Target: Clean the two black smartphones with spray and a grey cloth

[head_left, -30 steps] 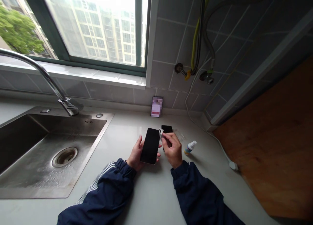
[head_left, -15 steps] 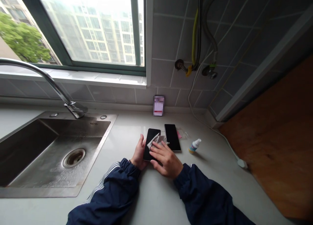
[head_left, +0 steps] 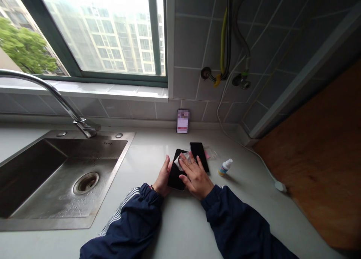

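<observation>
My left hand (head_left: 163, 179) grips a black phone (head_left: 176, 180) by its left side, with the thumb along the edge. My right hand (head_left: 196, 177) lies over the phone's upper part, fingers spread, pressing a pale grey cloth (head_left: 179, 162) against the screen. Part of the cloth is hidden under those fingers. A second black phone (head_left: 199, 149) lies flat on the counter just beyond my right hand, which covers some of it. To the right stands a small white spray bottle (head_left: 225, 167) with yellowish contents at its base.
A lit phone (head_left: 183, 121) leans upright against the wall tiles. Behind the spray bottle lies a clear plastic piece with a pink bit (head_left: 208, 154). At left is a steel sink (head_left: 93, 223) with a tall faucet (head_left: 53, 90). A white cable and plug (head_left: 280, 187) run along the right.
My right hand has moved slightly right and up with the cloth, its fingers now more spread. The held phone has turned a little clockwise and its lower end shows more.
</observation>
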### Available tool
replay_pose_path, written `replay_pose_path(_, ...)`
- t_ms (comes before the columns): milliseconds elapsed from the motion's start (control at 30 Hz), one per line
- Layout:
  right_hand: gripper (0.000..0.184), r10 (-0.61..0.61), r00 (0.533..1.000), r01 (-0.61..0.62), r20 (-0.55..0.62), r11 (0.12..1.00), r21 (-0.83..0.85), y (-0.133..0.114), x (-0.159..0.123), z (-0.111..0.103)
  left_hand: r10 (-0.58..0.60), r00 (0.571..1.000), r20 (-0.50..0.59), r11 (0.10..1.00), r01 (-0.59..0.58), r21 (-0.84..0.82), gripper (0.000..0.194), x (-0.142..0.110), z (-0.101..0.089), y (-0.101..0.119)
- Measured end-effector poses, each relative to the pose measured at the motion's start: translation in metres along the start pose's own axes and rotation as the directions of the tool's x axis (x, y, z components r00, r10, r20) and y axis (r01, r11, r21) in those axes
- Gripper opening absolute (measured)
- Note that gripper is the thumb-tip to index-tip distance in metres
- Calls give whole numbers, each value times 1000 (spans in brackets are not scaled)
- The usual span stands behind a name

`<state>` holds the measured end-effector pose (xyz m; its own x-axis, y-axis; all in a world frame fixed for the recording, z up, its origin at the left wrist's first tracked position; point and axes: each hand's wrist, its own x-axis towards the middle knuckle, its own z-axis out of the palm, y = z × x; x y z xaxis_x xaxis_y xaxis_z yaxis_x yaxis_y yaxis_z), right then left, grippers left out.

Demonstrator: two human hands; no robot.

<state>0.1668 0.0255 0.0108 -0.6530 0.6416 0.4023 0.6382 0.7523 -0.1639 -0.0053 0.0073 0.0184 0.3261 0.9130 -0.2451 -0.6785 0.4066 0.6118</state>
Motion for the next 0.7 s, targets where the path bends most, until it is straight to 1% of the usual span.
replay_pose_path(67,65,35,999,-35,-3,998,-42,1,0,-1,-21,1000,19,999,20,50,70,-2,2,0)
replay_pose_path(167,66,116,992,-120,-50,989,-84,1,0,-1,-111,992,65,985,101,136,73,-6,5,-1)
replay_pose_path(267,71,158,985,-165,-75,982,-95,-1,0,0,-151,987,60,966,135,219,76,-10,8,-2)
replay_pose_path(367,76,169,983,-174,-66,981,-89,-4,-1,2,-152,988,40,951,135,278,77,-12,9,-3)
replay_pose_path(567,77,199,976,-205,-92,977,-60,-4,-1,5,-154,984,85,952,125,281,76,-11,7,-5)
replay_pose_path(633,78,165,984,-168,-70,984,-49,-6,-1,5,-124,990,66,954,100,284,75,-9,4,-6)
replay_pose_path(700,80,95,995,-96,-27,994,-43,-9,-1,5,-36,999,21,953,28,302,73,-4,-2,-9)
